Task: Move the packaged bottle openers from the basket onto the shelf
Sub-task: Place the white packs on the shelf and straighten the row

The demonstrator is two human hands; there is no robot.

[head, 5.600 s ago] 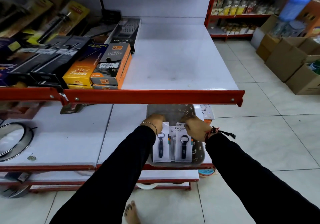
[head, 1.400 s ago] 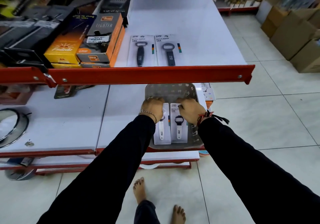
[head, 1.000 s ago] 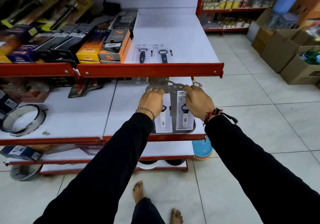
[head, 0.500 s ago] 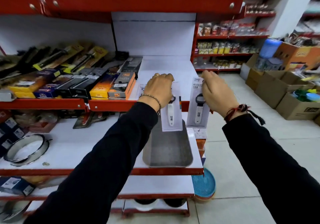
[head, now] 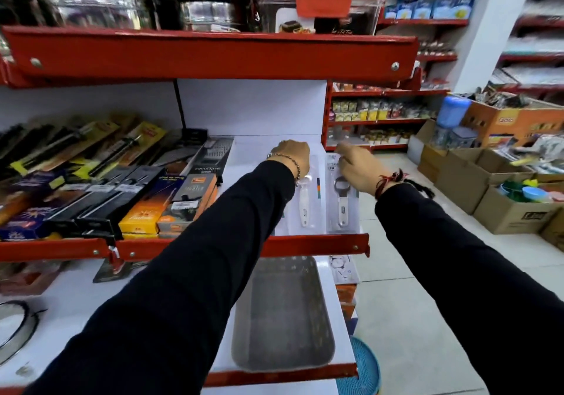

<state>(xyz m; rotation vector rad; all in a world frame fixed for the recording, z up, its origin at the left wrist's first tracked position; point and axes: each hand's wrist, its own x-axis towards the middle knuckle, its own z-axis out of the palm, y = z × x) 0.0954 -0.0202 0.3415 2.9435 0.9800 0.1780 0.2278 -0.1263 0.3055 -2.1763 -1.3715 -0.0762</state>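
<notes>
Two packaged bottle openers with white handles lie on the white middle shelf (head: 253,147). My left hand (head: 293,155) grips the top of the left pack (head: 305,202). My right hand (head: 358,165) grips the top of the right pack (head: 341,202). Both packs rest flat against the shelf just behind its red front lip (head: 317,243). The two dark-handled packs placed earlier are hidden behind my left arm. The grey perforated basket (head: 282,318) sits on the lower shelf below, with nothing visible inside it.
Boxed lighters and graters (head: 171,196) fill the left part of the middle shelf. A red-edged upper shelf (head: 213,53) hangs overhead. Cardboard boxes (head: 512,211) stand on the tiled floor at right. A blue round basket (head: 363,370) sits below the lower shelf's corner.
Both hands lifted the two white-handled packs out of the basket, carried them up and forward, and lowered them onto the middle shelf. The view has tilted upward.
</notes>
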